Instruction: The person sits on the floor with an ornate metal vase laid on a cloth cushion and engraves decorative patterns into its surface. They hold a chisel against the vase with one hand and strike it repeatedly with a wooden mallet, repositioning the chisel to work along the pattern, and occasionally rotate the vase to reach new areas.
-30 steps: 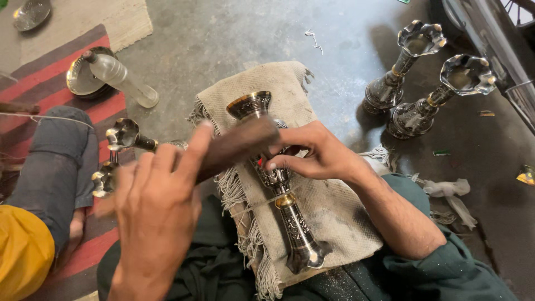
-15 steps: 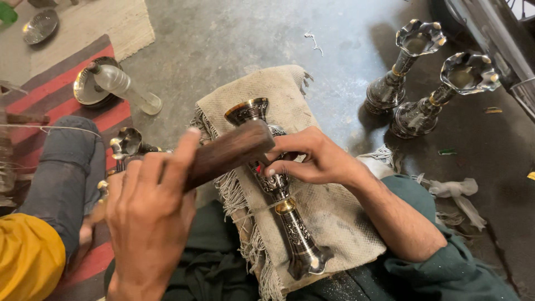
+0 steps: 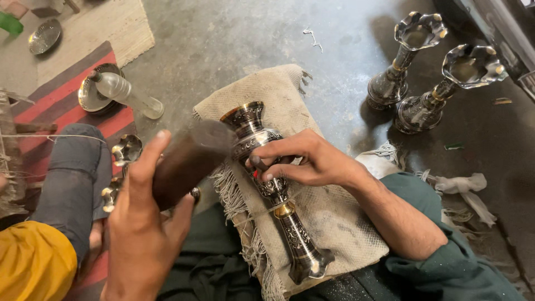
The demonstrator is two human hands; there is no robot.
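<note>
My left hand [image 3: 142, 234] is raised in the foreground, fingers and thumb wrapped closed in a fist-like grip, index finger extended along the top. My right hand [image 3: 312, 161] reaches in from the right, forearm bare, fingertips pinched together.

engraved dark vase [image 3: 273, 189], red-striped rug [image 3: 61, 106]

Three tall engraved metal vases: one [image 3: 267, 184] lying on the burlap cloth [image 3: 334, 223], two [image 3: 404, 61] [image 3: 446, 89] standing on the floor. One wooden mallet [image 3: 186, 161]. Two shallow metal dishes [image 3: 92, 92] [image 3: 44, 36]. One glass bottle [image 3: 128, 95].
</note>
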